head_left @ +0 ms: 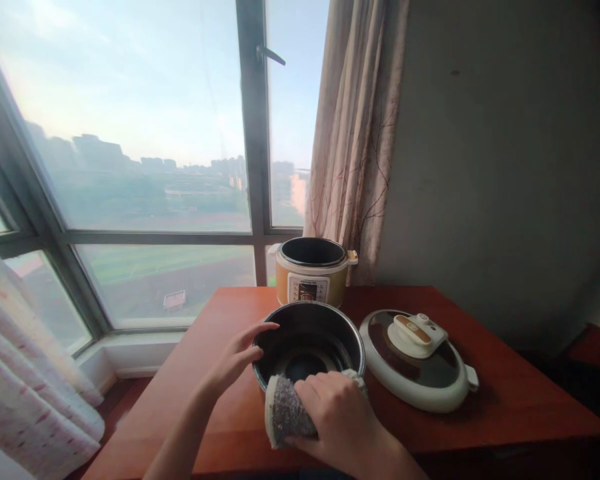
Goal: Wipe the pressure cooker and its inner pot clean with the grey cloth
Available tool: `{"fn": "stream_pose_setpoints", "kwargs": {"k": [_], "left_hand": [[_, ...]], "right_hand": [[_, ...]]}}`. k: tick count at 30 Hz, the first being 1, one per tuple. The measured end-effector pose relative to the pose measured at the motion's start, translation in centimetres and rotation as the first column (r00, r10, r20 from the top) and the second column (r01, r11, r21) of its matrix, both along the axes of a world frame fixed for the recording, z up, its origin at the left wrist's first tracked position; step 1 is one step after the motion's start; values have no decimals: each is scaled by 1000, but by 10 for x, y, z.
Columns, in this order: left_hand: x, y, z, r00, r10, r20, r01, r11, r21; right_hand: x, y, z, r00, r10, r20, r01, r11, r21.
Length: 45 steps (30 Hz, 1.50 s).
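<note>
We note the inner pot (307,343) standing upright on the red-brown tabletop (505,393), mouth up; being round, it shows no long axis, and its vertical axis tilts neither way as far as we can tell. All places below are taken from this pot.

Left hand (237,357): at the pot's left rim, fingers spread wide, fingertips touching the rim's outer edge. It grips nothing.

Right hand (337,410): at the pot's near rim, closed around a speckled grey cloth (285,413). The cloth is pressed against the near wall and laps over the rim; its long side runs roughly up and down the wall.

Behind the pot, near the window (145,133), stands the yellow cooker body (313,273), open at the top, control panel facing the pot. Just right of the pot, apart from it, the cooker lid (417,360) lies flat, handle up, handle's long axis running from far left to near right. A curtain (357,127) hangs behind the cooker body.
</note>
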<state>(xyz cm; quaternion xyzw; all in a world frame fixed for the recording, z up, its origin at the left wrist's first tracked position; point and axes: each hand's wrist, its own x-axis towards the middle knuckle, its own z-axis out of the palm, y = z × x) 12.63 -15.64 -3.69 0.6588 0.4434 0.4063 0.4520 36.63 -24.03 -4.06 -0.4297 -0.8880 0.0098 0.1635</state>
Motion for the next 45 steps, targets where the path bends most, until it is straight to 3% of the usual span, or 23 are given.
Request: {"fn": "stream_pose_setpoints", "kwargs": {"k": [3,6,9,13,17,20,23,26,31,37,41,45], "left_hand": [[-5,10,12,998,-55,-30,54,997,-50],[-5,17,11,997,-72,22,73,994,-85],[1,17,-5,983,-37,179,52,996,-79],[13,8,-28,937,110,331,-104,994,-35],[16,-2,-34,921,278,271,-296,955,25],[15,-12,-31,897,419,140,-436,891,128],[18,-28,-27,872,489,6,-475,844,248],[32,-47,-27,882,471,-11,-447,842,302],[47,-62,-37,897,438,65,-439,860,261],[33,-50,-37,924,382,30,-378,895,236],[23,-35,-31,964,258,61,-265,938,221],[15,-22,-24,980,104,172,-127,983,129]], "right_hand": [[17,5,2,998,64,5,-64,998,-9],[27,9,3,996,85,-8,-85,996,1],[26,10,-1,998,41,-37,-40,999,24],[20,8,-4,998,-3,-61,5,999,36],[18,9,-2,998,-13,-62,14,1000,26],[19,9,0,998,-12,-56,14,1000,19],[19,9,0,998,0,-56,1,1000,22],[20,8,0,999,14,-41,-13,1000,25],[21,7,3,1000,23,-12,-23,1000,3],[19,6,12,998,57,31,-55,997,-56],[16,6,14,998,50,39,-48,998,-51],[19,9,8,997,67,25,-67,998,-23]]}}
